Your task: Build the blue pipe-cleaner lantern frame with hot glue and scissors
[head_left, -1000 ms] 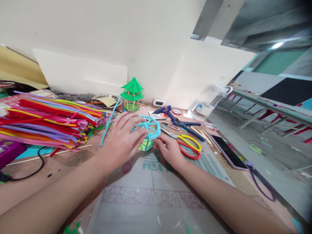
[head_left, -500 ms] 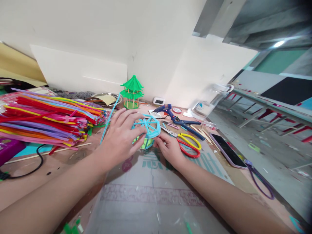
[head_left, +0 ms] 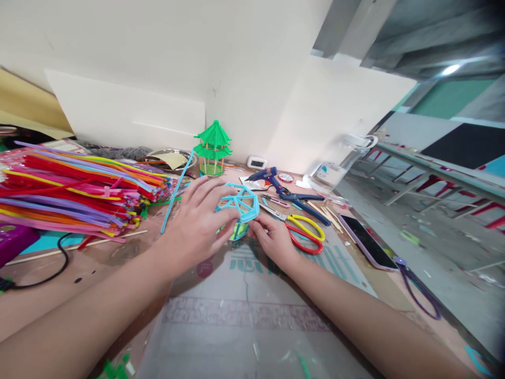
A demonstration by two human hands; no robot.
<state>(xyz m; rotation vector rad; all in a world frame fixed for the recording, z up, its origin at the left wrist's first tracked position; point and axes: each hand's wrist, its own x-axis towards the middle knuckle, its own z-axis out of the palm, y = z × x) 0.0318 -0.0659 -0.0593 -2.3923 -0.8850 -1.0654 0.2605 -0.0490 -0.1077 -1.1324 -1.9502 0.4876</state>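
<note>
**Both my hands on the light-blue roof frame**

My left hand [head_left: 197, 223] is closed loosely around the light-blue roof frame [head_left: 240, 202], which is made of fuzzy wire. The fingers are spread over its left side and the thumb presses from below. My right hand [head_left: 276, 239] pinches the lower right edge of the same frame with thumb and first fingers, so the frame sits between my two hands, a little above the table [head_left: 244, 316]. Under the frame, partly hidden by my fingers, I see a small green piece [head_left: 238, 230]; I cannot tell if it is joined to the frame or only lies below it.

Just beside my right hand, on its outer side, lie the scissors with yellow and red handles [head_left: 305, 234]. Beyond them, farther from my grip, is the blue glue gun [head_left: 276, 184], and well apart to the right a phone [head_left: 366, 242] rests flat on the table.

On the outer side of my left hand is the big pile of coloured fuzzy wires [head_left: 74, 189]. One long blue wire [head_left: 177, 192] lies slanted near the fingertips of this hand. Straight ahead past the frame, near the wall, the finished green pagoda model [head_left: 213, 147] stands upright.
</note>
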